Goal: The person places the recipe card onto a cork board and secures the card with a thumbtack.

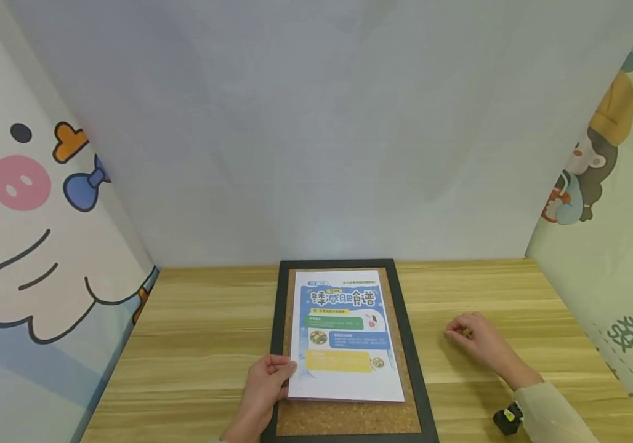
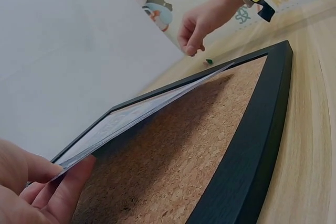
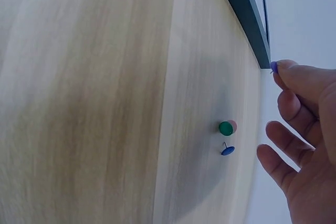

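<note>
My left hand (image 1: 268, 381) pinches the lower left edge of a printed sheet (image 1: 350, 384) between thumb and fingers. In the left wrist view that edge is lifted off the cork board (image 2: 173, 150), and more than one layer of paper shows. The sheet lies over the black-framed board with its blue, green and yellow print facing up. To the right of the board, my right hand (image 1: 479, 338) is raised over the table. Its thumb and index finger pinch a bluish-purple thumbtack (image 3: 274, 67), metal point exposed; the other fingers are loosely bent.
On the wooden table (image 1: 194, 344) below my right hand lie a green thumbtack (image 3: 226, 128), a pink thumbtack (image 3: 233, 126) partly behind it and a blue thumbtack (image 3: 228, 151). A pale wall (image 1: 316, 135) rises at the back, with cartoon-printed panels on both sides.
</note>
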Demonstrator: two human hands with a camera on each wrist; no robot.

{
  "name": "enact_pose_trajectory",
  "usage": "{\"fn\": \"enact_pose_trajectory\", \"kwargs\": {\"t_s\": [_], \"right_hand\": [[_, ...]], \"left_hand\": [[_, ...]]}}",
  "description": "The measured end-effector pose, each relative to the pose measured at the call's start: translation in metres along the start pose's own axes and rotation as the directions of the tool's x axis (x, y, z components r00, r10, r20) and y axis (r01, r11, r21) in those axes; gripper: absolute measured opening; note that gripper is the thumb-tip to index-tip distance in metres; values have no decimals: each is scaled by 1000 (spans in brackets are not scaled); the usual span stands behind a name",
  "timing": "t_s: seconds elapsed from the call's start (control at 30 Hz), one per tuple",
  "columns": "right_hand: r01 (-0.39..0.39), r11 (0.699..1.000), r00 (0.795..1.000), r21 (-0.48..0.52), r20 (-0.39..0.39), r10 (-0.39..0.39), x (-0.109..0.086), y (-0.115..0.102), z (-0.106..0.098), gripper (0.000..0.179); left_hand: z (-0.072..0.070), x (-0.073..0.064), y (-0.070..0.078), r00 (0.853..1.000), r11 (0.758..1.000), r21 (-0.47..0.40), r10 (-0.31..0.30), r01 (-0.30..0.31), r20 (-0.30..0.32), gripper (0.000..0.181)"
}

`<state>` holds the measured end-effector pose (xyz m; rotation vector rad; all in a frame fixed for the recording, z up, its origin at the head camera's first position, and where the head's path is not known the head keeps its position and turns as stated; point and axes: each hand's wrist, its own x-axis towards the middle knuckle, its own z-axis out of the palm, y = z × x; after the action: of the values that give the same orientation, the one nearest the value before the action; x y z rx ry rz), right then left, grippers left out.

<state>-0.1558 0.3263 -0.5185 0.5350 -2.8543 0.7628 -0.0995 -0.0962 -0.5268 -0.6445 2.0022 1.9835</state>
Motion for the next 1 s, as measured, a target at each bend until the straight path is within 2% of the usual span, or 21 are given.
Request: {"fn": "enact_pose_trajectory", "kwargs": {"t_s": [0.37,0.67,0.83,0.93,1.0], "right_hand": [[-6,1000,1000,1,-3,6,1,1,0,8],[-11,1000,1000,4,-8,11,0,0,0,6],[-3,1000,1000,1,-21,3,-1,0,0,6],[0,1000,1000,7,-23,0,-2,0,0,6],[1,1000,1000,10,-23,-1,-2,1,0,6]], "left_hand": [[-1,-2,0,1000,999,32,29,-29,6,27],[-3,4,0,993,978,170,114,-117,26,27],[-4,8,3,989,951,273,144,-145,25,24],[-5,5,5,982,921,343,185,-184,32,23],[-5,3,7,975,892,397,219,-216,39,22]]}}
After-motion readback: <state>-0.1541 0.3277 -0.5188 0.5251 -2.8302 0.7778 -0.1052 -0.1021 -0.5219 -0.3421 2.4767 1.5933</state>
